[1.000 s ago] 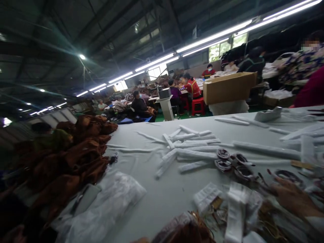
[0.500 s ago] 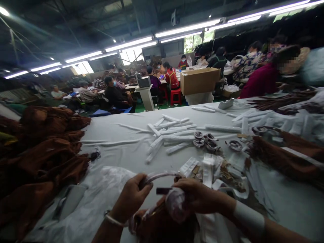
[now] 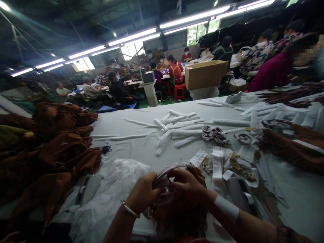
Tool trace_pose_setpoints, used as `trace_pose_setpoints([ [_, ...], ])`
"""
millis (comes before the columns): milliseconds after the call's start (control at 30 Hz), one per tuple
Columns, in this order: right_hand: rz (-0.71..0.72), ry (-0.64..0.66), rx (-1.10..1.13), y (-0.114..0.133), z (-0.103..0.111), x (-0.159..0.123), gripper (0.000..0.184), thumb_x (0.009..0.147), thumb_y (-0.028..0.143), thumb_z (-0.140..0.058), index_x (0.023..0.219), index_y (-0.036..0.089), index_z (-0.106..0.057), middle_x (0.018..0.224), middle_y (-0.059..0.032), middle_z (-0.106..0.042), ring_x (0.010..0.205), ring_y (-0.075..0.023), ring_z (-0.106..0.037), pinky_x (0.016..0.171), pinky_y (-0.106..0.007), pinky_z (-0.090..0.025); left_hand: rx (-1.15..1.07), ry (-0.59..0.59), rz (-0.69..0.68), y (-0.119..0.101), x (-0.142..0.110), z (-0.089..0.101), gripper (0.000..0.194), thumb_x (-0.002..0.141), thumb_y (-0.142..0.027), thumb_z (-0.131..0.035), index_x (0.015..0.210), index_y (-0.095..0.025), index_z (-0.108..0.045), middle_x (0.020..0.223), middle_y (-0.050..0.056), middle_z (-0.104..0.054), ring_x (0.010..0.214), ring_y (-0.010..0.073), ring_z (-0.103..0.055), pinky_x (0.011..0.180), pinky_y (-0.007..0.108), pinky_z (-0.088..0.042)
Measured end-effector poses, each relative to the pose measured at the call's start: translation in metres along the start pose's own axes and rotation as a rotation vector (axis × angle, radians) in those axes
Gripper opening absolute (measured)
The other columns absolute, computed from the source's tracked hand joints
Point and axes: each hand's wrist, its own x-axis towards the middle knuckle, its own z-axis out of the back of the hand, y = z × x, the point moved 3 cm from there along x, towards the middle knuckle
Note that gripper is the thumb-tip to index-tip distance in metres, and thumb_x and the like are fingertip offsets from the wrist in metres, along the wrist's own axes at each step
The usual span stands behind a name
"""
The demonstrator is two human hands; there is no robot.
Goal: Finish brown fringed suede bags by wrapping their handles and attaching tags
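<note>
Low in the middle of the view, both my hands meet at a curved strap (image 3: 168, 168) in whitish wrapping. My left hand (image 3: 141, 194), with a band at its wrist, grips the strap's left side, thumb and fingers closed. My right hand (image 3: 188, 185), a white cuff on its forearm, has bent fingers pressed on the same wrapped strap, facing the left. Under them sits a brown bag (image 3: 174, 216), dark and partly hidden by the hands. Coiled wrapped straps (image 3: 207, 129) lie farther off, near white wrapped strips (image 3: 182, 130).
A crumpled clear plastic bag (image 3: 111, 189) and a brown pile (image 3: 65, 148) lie left. Right are paper scraps (image 3: 217, 165) and another brown bag (image 3: 291, 145). Beyond the table's far edge stands a cardboard box (image 3: 205, 76); a person in magenta (image 3: 270, 74) sits at right.
My right hand came from the coils at right to the middle, bringing a white-wrapped roll. Both hands have since drawn together on the strap. The view swung right, then slightly back.
</note>
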Motion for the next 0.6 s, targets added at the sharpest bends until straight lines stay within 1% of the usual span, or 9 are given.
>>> trace_pose_setpoints([
  [67, -0.049, -0.023, 0.057, -0.011, -0.002, -0.009, 0.044, 0.082, 0.04, -0.072, 0.119, 0.017, -0.065, 0.113, -0.0087, -0.07, 0.1, -0.0216, -0.065, 0.081, -0.03, -0.054, -0.05, -0.025, 0.014, 0.006, -0.001, -0.001, 0.014, 0.08, -0.028, -0.063, 0.088, -0.017, -0.066, 0.08, 0.001, -0.069, 0.078, 0.0197, -0.062, 0.068, 0.028, -0.042],
  [133, -0.093, 0.007, 0.098, -0.022, -0.01, -0.017, 0.053, 0.079, 0.043, -0.074, 0.123, 0.017, -0.061, 0.113, -0.0084, -0.07, 0.098, -0.0218, -0.065, 0.08, -0.031, -0.054, -0.095, -0.04, 0.02, 0.008, -0.001, -0.003, 0.017, 0.082, -0.032, -0.062, 0.088, -0.017, -0.065, 0.079, 0.001, -0.068, 0.077, 0.0193, -0.061, 0.067, 0.028, -0.043],
  [167, -0.109, 0.003, 0.12, -0.026, -0.015, -0.02, 0.051, 0.08, 0.044, -0.073, 0.12, 0.016, -0.062, 0.109, -0.0078, -0.07, 0.095, -0.0214, -0.065, 0.08, -0.031, -0.054, -0.107, -0.043, 0.022, 0.008, -0.001, -0.004, 0.018, 0.083, -0.033, -0.062, 0.088, -0.017, -0.065, 0.079, 0.001, -0.068, 0.076, 0.0191, -0.061, 0.067, 0.028, -0.043],
  [233, -0.132, -0.063, 0.128, -0.032, -0.022, -0.021, 0.038, 0.083, 0.043, -0.067, 0.108, 0.014, -0.064, 0.099, -0.0063, -0.071, 0.088, -0.0199, -0.064, 0.078, -0.031, -0.053, -0.112, -0.039, 0.024, 0.007, -0.001, -0.007, 0.018, 0.084, -0.034, -0.062, 0.091, -0.017, -0.065, 0.081, 0.001, -0.068, 0.077, 0.0191, -0.061, 0.067, 0.028, -0.043],
  [300, -0.142, -0.151, 0.052, -0.036, -0.025, -0.017, 0.026, 0.087, 0.037, -0.06, 0.1, 0.014, -0.063, 0.093, -0.0055, -0.07, 0.083, -0.0185, -0.062, 0.073, -0.03, -0.052, -0.075, -0.03, 0.02, 0.005, 0.0, -0.011, 0.017, 0.085, -0.032, -0.061, 0.093, -0.018, -0.064, 0.083, 0.001, -0.068, 0.078, 0.0193, -0.062, 0.068, 0.027, -0.043],
  [333, -0.14, -0.168, -0.01, -0.037, -0.025, -0.014, 0.023, 0.087, 0.033, -0.059, 0.099, 0.015, -0.063, 0.092, -0.0054, -0.07, 0.082, -0.0183, -0.061, 0.073, -0.029, -0.051, -0.037, -0.03, 0.012, 0.004, 0.0, -0.013, 0.016, 0.085, -0.032, -0.06, 0.094, -0.019, -0.063, 0.084, 0.001, -0.069, 0.079, 0.0195, -0.062, 0.069, 0.028, -0.043],
  [433, -0.132, -0.125, -0.08, -0.04, -0.021, -0.005, 0.019, 0.085, 0.025, -0.057, 0.1, 0.014, -0.064, 0.093, -0.0061, -0.07, 0.082, -0.0186, -0.062, 0.074, -0.029, -0.051, 0.105, -0.05, -0.034, 0.002, 0.0, -0.019, 0.015, 0.09, -0.033, -0.054, 0.094, -0.02, -0.061, 0.087, 0.002, -0.068, 0.081, 0.0205, -0.062, 0.072, 0.029, -0.044],
  [533, -0.112, -0.074, -0.067, -0.038, -0.014, -0.006, 0.022, 0.086, 0.021, -0.055, 0.106, 0.015, -0.063, 0.096, -0.0064, -0.071, 0.083, -0.0183, -0.065, 0.073, -0.028, -0.052, 0.188, -0.067, -0.064, 0.003, 0.003, -0.025, 0.025, 0.097, -0.038, -0.041, 0.092, -0.021, -0.059, 0.087, 0.005, -0.068, 0.081, 0.0218, -0.062, 0.073, 0.031, -0.045],
  [600, -0.043, -0.11, -0.298, -0.027, -0.008, -0.014, 0.021, 0.089, 0.023, -0.054, 0.106, 0.015, -0.063, 0.094, -0.007, -0.071, 0.082, -0.0187, -0.066, 0.074, -0.029, -0.053, 0.215, -0.064, -0.052, 0.004, 0.006, -0.028, 0.031, 0.098, -0.04, -0.036, 0.09, -0.021, -0.059, 0.085, 0.006, -0.067, 0.079, 0.0223, -0.063, 0.073, 0.032, -0.047],
])
